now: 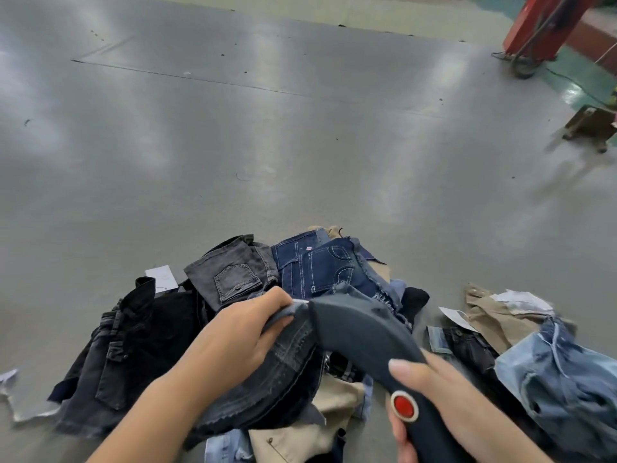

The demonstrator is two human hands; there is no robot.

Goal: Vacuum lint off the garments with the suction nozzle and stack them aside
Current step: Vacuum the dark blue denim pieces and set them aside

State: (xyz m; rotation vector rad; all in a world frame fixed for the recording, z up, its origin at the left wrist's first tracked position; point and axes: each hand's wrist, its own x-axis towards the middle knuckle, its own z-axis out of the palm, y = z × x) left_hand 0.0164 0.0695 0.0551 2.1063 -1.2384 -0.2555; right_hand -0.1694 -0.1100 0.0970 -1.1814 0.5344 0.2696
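Note:
A heap of denim garments (pixel 314 272) lies on the grey table near me. My left hand (pixel 240 332) grips the edge of a dark grey denim piece (pixel 267 379) on top of the heap. My right hand (pixel 444 406) holds the handle of the dark blue suction nozzle (pixel 360 329), whose red button (pixel 404 406) faces up. The nozzle's head rests against the held piece, just right of my left fingers. A black garment (pixel 140 342) lies at the left of the heap.
A second pile with light blue jeans (pixel 567 382) and a khaki piece (pixel 497 315) lies at the right. White paper tags (pixel 162 277) sit among the clothes. A red machine post (pixel 541 25) and a small stool (pixel 591 127) stand beyond the table's far right edge.

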